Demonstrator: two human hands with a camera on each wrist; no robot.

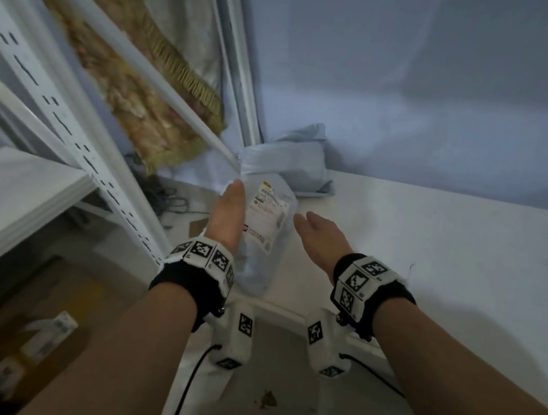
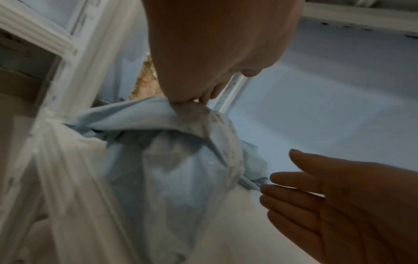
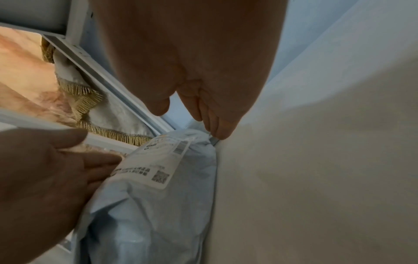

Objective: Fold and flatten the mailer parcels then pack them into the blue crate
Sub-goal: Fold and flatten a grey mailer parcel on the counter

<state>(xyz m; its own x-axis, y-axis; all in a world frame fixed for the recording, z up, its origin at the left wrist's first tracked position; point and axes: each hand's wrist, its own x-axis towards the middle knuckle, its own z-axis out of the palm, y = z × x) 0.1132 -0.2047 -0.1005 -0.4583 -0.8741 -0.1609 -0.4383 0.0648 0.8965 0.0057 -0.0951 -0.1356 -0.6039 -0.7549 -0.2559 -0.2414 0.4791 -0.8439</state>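
Observation:
A pale blue mailer parcel with a white shipping label lies at the left end of the white table. My left hand lies along its left side with fingers straight, and the fingertips touch the label's edge. My right hand is open just right of the parcel, and its fingertips reach down to the table at the parcel's far corner. In the left wrist view the parcel bunches up under my left fingertips. A second pale blue mailer sits crumpled behind it against the wall.
A white slotted metal shelf rack stands close on the left, with a fringed patterned cloth behind it. Cables lie on the floor by the rack. Cardboard boxes sit low at the left. The table stretches away to the right.

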